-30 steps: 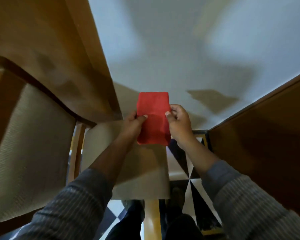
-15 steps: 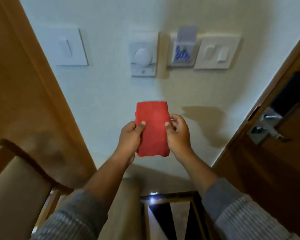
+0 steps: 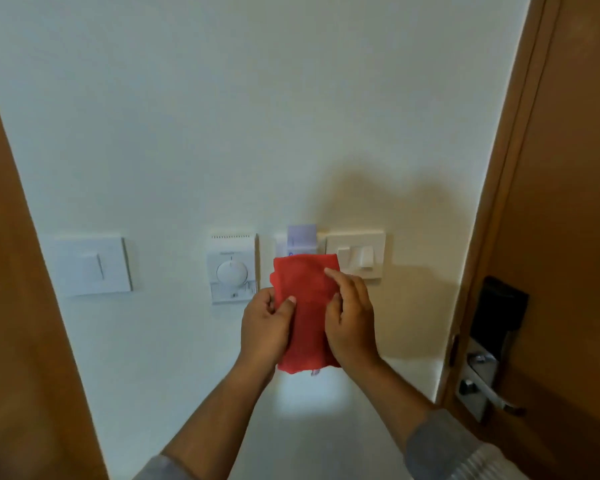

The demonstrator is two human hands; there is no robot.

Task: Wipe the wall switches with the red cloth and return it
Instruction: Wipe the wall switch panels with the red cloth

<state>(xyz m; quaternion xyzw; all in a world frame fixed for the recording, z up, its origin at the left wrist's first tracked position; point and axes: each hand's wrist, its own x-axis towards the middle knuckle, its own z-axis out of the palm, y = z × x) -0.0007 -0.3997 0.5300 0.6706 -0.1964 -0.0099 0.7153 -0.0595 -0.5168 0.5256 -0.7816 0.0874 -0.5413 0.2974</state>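
Observation:
A folded red cloth [image 3: 305, 306] is held upright in front of the white wall by both hands. My left hand [image 3: 265, 327] pinches its left edge with the thumb on the front. My right hand [image 3: 352, 323] grips its right edge, index finger stretched up over the cloth. Behind it on the wall sit a single white switch [image 3: 92, 266] at the left, a dial thermostat [image 3: 232, 268], a key-card holder [image 3: 300, 239] partly hidden by the cloth, and a double switch [image 3: 357, 258] just right of the cloth's top.
A brown wooden door [image 3: 561, 202] with a black card lock and metal handle [image 3: 489, 375] stands at the right. A brown wooden panel [image 3: 18, 306] borders the wall on the left.
The view has lifted from the chair and floor up to the wall switches. Both hands have raised the cloth until its top covers the card holder. My right index finger now reaches up over the cloth.

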